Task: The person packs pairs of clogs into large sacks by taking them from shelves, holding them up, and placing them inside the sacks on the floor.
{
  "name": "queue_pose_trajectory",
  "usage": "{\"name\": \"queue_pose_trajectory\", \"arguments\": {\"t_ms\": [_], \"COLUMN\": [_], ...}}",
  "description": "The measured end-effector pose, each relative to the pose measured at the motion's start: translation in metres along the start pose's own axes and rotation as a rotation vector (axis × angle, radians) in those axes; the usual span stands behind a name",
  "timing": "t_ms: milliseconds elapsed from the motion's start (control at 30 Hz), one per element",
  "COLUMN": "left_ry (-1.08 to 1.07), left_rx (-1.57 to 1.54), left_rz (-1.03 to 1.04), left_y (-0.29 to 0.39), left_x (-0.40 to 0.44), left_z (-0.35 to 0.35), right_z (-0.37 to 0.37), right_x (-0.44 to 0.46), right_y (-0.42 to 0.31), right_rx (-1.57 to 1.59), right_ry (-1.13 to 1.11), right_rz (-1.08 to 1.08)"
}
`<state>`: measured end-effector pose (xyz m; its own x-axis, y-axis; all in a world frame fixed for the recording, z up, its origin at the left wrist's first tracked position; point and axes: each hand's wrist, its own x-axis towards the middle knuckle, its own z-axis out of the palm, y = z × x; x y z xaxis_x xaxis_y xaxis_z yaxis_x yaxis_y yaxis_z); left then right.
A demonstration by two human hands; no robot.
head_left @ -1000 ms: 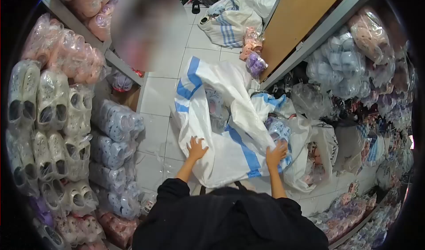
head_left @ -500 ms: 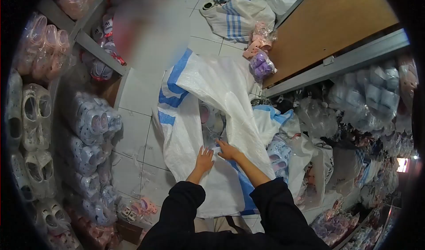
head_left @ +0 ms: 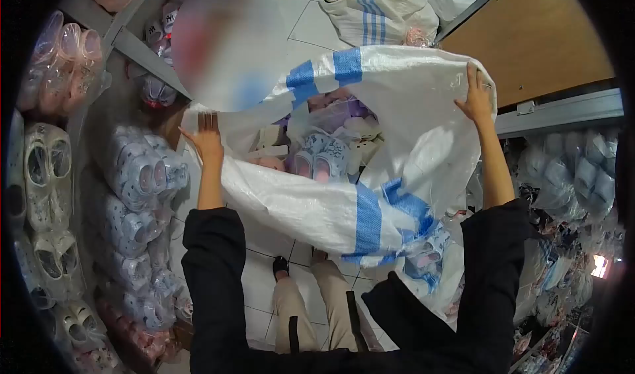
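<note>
A large white sack with blue stripes (head_left: 291, 195) is spread wide, its mouth facing up. Inside it lie light blue patterned clogs (head_left: 322, 157), with cream, pink and purple ones around them. My left hand (head_left: 206, 139) is at the left edge of the sack's mouth, its fingers apart and partly behind the fabric's rim. At the upper right, my right hand (head_left: 475, 99) presses against the inner side of the sack near its rim, the fingers spread.
Bagged clogs (head_left: 139, 175) are stacked along the left. Another striped sack (head_left: 377, 16) lies on the tiled floor beyond, beside a wooden panel (head_left: 529, 43). Bagged footwear (head_left: 562, 169) fills the right side. A blurred patch covers the upper left.
Both hands have moved apart and away from my body. The sack's mouth has been pulled wide and raised, and the clogs inside now show. My legs have come into view below it.
</note>
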<state>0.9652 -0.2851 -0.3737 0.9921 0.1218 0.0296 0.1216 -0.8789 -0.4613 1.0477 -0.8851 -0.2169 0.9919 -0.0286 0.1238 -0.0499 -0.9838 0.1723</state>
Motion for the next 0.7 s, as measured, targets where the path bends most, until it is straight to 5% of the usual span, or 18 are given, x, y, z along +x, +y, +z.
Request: {"name": "queue_pose_trajectory", "arguments": {"t_ms": [200, 433, 500, 567, 667, 700], "left_ry": [-0.145, -0.090, -0.271, -0.759, -0.848, -0.894], "left_rx": [-0.044, -0.566, -0.672, -0.579, -0.519, -0.512], "left_rz": [-0.015, 0.293, 0.345, 0.470, 0.689, 0.757], "left_y": [-0.001, 0.090, 0.120, 0.126, 0.129, 0.129], "left_x": [0.028, -0.057, -0.095, -0.114, -0.145, -0.152], "left_z": [-0.053, -0.009, 0.004, -0.023, -0.012, -0.007], "right_z": [-0.012, 0.053, 0.099, 0.114, 0.094, 0.092], "right_x": [0.016, -0.085, -0.134, -0.181, -0.203, -0.211], "right_y": [-0.057, -0.161, -0.180, -0.197, -0.200, -0.196], "right_rx": [-0.182, -0.061, 0.185, 0.163, -0.033, -0.012], "right_ry": [-0.184, -0.101, -0.264, -0.345, -0.937, -0.921], "right_rz": [0.175, -0.308, -0.571, -0.606, -0.537, -0.541]}}
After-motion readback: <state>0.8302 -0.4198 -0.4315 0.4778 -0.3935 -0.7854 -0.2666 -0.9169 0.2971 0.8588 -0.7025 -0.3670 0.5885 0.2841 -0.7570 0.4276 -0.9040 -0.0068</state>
